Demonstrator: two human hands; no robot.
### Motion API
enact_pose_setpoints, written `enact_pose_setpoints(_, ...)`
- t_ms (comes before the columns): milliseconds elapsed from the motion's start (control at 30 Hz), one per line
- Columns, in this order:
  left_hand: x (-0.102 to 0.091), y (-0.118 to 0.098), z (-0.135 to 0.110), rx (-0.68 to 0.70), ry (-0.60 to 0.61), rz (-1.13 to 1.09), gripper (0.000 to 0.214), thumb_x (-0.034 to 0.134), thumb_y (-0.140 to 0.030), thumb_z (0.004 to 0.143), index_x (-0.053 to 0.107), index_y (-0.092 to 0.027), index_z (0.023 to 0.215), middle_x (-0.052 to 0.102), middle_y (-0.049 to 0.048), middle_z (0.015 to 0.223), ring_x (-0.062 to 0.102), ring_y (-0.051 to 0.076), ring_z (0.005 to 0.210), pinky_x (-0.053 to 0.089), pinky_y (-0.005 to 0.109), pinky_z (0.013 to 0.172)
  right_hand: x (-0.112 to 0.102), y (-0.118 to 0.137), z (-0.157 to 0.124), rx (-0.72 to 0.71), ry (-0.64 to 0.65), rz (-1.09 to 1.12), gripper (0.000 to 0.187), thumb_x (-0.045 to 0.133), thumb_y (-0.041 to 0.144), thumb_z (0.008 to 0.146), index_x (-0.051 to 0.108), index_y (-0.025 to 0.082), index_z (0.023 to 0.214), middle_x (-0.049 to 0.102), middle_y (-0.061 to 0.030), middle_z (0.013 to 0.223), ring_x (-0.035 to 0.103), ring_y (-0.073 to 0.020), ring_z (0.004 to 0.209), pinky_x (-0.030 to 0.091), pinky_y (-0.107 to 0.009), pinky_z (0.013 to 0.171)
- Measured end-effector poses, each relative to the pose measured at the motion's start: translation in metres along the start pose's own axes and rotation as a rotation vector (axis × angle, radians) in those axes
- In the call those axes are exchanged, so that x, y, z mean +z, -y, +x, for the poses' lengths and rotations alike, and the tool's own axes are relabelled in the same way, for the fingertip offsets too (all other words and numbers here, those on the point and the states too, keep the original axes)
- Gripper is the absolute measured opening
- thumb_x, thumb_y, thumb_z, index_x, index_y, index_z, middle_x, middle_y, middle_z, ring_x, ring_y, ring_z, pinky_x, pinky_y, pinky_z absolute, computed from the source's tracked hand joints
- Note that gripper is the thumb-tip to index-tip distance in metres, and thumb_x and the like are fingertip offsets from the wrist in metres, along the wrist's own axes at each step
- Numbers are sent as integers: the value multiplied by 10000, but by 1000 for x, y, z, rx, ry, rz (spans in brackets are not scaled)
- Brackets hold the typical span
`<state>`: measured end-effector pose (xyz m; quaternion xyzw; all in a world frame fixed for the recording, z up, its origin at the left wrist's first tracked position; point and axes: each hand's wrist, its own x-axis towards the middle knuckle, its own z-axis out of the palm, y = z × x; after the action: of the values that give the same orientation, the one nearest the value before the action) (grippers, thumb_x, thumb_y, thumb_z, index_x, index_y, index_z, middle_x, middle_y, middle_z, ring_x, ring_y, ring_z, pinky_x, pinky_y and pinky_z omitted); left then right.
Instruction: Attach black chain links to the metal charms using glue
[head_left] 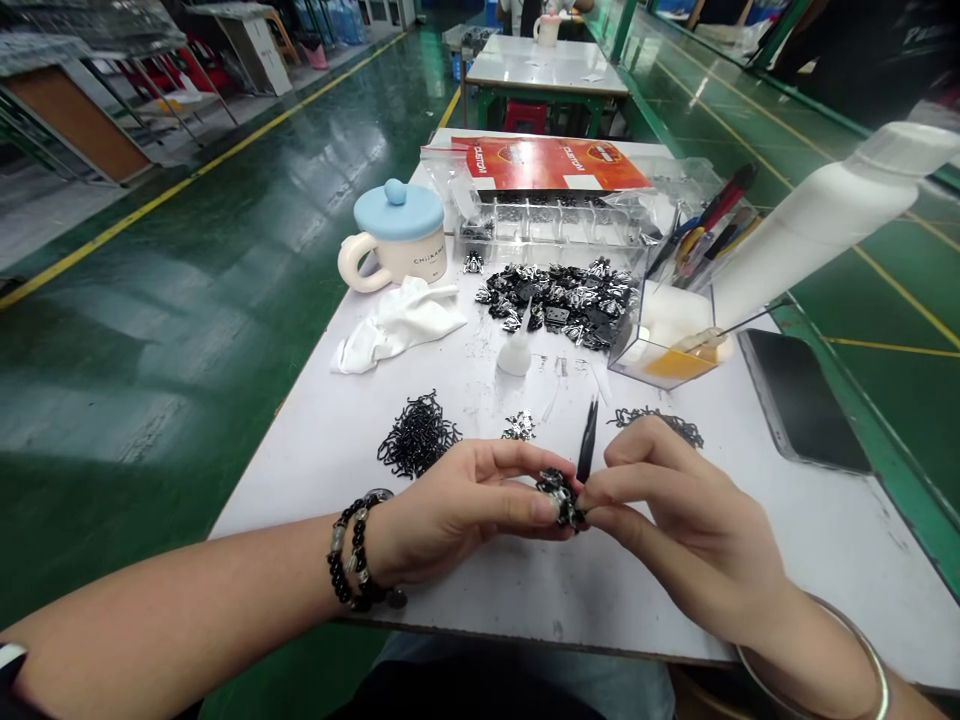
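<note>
My left hand (457,505) and my right hand (686,530) meet over the near part of the white table (840,540). Both pinch one small black and silver ornament piece (559,495) between thumb and fingertips. My right hand also carries black tweezers (587,450), which stick up past the fingers. A beaded bracelet (356,555) circles my left wrist, and a metal bangle (862,650) my right. A heap of small black hooks (416,440) lies just beyond my left hand.
Farther back lie a pile of black and silver pieces (562,295), a small white glue bottle (515,350), a white cloth (401,322), a lidded mug (397,238), a clear box with tools (675,330), a compartment tray (547,222) and a phone (799,400).
</note>
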<state>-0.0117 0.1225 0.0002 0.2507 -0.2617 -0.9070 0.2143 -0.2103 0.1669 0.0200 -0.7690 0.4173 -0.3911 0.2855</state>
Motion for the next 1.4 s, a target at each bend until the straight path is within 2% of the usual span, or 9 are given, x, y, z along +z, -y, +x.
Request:
enact_pose_setpoints(200, 2, 0, 0, 49, 29, -45, 288, 763, -109, 701, 697, -96, 981, 720, 47, 867, 686, 113, 767, 547, 209, 748, 3, -2, -3, 2, -56, 45, 212, 570, 69, 836, 608, 235, 962, 470, -12, 796, 473, -132, 747, 419, -280, 599)
enact_pose_setpoints(667, 1, -1, -1, 45, 46, -36, 301, 754, -86, 710, 689, -103, 1003, 724, 50, 871, 693, 116, 783, 559, 217, 768, 4, -5, -6, -17, -56, 17, 216, 574, 66, 835, 610, 230, 970, 453, -20, 815, 465, -134, 759, 418, -286, 609)
enact_pose_setpoints(900, 2, -2, -1, 56, 48, -38, 279, 757, -108, 714, 693, -107, 985, 713, 59, 953, 708, 163, 851, 554, 212, 776, -3, -5, -8, -52, -189, -83, 290, 608, 45, 804, 630, 227, 1028, 439, -31, 829, 452, -143, 769, 385, -294, 601)
enact_pose_setpoints(1033, 0, -1, -1, 50, 39, -34, 310, 758, -99, 711, 681, -109, 1011, 728, 49, 878, 701, 118, 782, 552, 204, 774, 1, -4, -8, -85, -140, -108, 264, 643, 68, 789, 635, 215, 1009, 423, -27, 806, 445, -145, 760, 411, -297, 598)
enact_pose_setpoints(1400, 0, 1, -2, 50, 5, -28, 318, 780, -118, 681, 682, -119, 984, 712, 53, 974, 694, 126, 817, 536, 223, 818, 12, -2, -4, -121, -189, -44, 207, 625, 34, 785, 632, 195, 916, 467, -11, 742, 470, -122, 693, 422, -269, 558)
